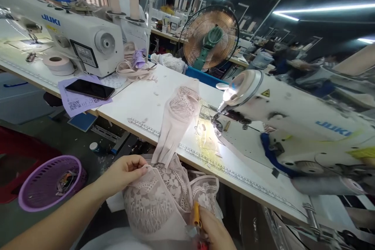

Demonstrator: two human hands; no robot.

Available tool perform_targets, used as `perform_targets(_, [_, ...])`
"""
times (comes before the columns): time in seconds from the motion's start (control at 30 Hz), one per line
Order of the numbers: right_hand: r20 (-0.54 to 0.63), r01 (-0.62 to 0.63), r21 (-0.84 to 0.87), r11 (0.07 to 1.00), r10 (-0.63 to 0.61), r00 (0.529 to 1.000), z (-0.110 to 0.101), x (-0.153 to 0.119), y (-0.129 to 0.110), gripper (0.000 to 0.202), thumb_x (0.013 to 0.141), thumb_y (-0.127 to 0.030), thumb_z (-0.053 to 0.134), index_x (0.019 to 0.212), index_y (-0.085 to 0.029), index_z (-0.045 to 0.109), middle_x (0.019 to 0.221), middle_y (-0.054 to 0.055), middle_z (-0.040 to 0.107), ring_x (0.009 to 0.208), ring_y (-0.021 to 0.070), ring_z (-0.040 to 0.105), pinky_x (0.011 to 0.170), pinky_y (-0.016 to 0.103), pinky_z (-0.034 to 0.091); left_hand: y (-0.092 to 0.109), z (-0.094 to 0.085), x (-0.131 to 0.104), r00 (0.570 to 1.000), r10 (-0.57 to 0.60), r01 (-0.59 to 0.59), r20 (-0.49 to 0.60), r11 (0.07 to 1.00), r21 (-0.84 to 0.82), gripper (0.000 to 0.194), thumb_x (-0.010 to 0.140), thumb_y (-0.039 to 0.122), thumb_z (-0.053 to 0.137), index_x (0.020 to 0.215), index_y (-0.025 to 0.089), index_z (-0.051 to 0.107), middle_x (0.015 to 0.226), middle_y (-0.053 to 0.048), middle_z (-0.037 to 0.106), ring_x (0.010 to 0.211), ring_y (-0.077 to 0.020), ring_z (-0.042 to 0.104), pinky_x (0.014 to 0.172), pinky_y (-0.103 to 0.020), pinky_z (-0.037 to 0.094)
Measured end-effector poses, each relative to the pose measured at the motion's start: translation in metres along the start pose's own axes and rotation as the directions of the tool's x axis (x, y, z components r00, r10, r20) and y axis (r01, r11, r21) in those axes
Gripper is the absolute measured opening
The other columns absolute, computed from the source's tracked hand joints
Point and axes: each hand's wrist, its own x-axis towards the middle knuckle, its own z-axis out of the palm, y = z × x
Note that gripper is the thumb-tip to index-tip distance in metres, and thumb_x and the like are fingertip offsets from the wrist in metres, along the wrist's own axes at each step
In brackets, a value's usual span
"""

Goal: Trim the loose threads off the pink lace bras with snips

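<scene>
My left hand (131, 170) is closed, thumb and fingers pinching the top edge of a pale pink lace bra (150, 207). The bra hangs in front of the table edge above my lap, its cup facing up. My right hand (215, 228), low in the view, is closed around a small orange-handled tool (196, 214). Motion blur hides that tool's working end, which is close to the bra's lower edge. Another lace piece (181, 105) lies on the white table, its sheer end hanging over the front edge towards the bra.
A sewing machine (293, 105) with its lamp lit stands at right; a second machine (84, 35) is at left. A phone (90, 88) rests on purple paper (70, 103). A purple basket (49, 164) sits low at left. Behind the table stands a fan (209, 39).
</scene>
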Motion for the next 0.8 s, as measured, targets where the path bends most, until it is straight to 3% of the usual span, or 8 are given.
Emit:
perform_targets(0.17, [-0.021,0.027,-0.015,1.0,-0.027,0.999,0.002,0.004,0.009,0.019,0.069,-0.007,0.05,0.083,-0.019,0.053,0.079,0.004,0.059,0.07,0.0165,0.059,0.061,0.023,0.049,-0.001,0.009,0.011,0.999,0.016,-0.016,-0.034,1.0,-0.023,0.026,0.073,0.04,0.065,0.066,0.016,0.058,0.051,0.006,0.04,0.047,-0.0076,0.028,0.046,-0.021,0.019])
perform_targets(0.3, [-0.052,-0.05,-0.013,0.999,0.049,0.997,0.002,0.008,0.009,0.018,0.072,-0.009,0.051,0.086,-0.019,0.055,0.079,0.004,0.061,0.068,0.0175,0.06,0.06,0.023,0.049,0.001,0.013,0.02,0.999,-0.008,0.006,-0.042,0.999,-0.046,0.025,0.072,0.039,0.065,0.063,0.017,0.056,0.047,0.007,0.039,0.043,-0.0071,0.026,0.043,-0.02,0.017])
perform_targets(0.5, [-0.058,0.002,-0.05,0.999,-0.005,0.998,0.005,0.009,0.026,0.015,0.064,-0.009,0.049,0.07,-0.021,0.043,0.069,0.0,0.053,0.058,0.0144,0.051,0.05,0.021,0.04,0.003,0.013,0.027,1.0,-0.024,0.024,0.003,0.999,-0.049,0.023,0.07,0.039,0.067,0.067,0.016,0.062,0.056,0.003,0.053,0.051,-0.0103,0.044,0.05,-0.021,0.034])
perform_targets(0.67, [0.104,-0.01,-0.108,0.994,0.022,0.994,0.001,0.01,0.032,0.024,0.056,-0.005,0.048,0.067,-0.021,0.037,0.067,-0.002,0.049,0.054,0.0124,0.046,0.045,0.021,0.03,0.003,0.014,0.029,0.999,-0.031,0.031,0.008,0.999,0.02,0.022,0.07,0.037,0.069,0.069,0.017,0.063,0.062,0.001,0.055,0.057,-0.0129,0.048,0.055,-0.024,0.036])
perform_targets(0.8, [0.188,-0.11,-0.114,0.987,0.13,0.973,-0.026,0.024,0.008,0.02,0.066,-0.004,0.05,0.072,-0.021,0.042,0.074,0.0,0.052,0.059,0.0128,0.048,0.05,0.021,0.035,0.005,0.019,0.031,0.999,-0.031,0.03,0.013,0.997,0.078,0.016,0.071,0.033,0.066,0.068,0.018,0.06,0.058,0.003,0.049,0.054,-0.0127,0.042,0.052,-0.024,0.032])
